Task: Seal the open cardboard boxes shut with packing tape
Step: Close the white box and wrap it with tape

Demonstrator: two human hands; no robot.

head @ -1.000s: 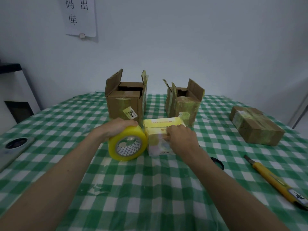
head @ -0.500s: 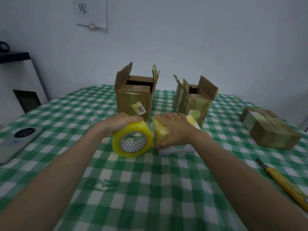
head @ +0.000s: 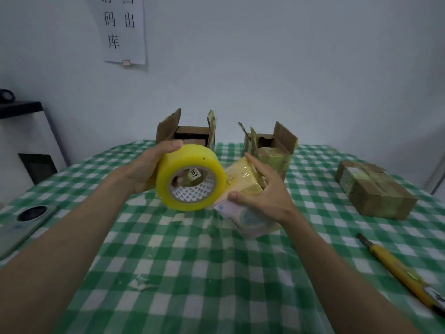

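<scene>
Above table [head: 192, 273]: tape roll [head: 190, 177], small box [head: 243, 189]

A: Beyond the left hand [head: 144, 172], up high?
B: Pale grey-blue wall [head: 289, 68], evenly and dimly lit. White paper sheet [head: 124, 30] with black Chinese characters, well above that hand, a small clip [head: 125, 62] at its lower edge.
A: And out to the left of it?
B: White cabinet [head: 31, 141] against the wall, dark top [head: 20, 109], dark rectangular opening [head: 37, 167] in its front. Something dark and small [head: 6, 95] up on it, too cut off to tell.
A: Under the right hand [head: 262, 196]?
B: Table in a green-and-white check cloth [head: 192, 273], wrinkled, reaching back to the wall.
</scene>
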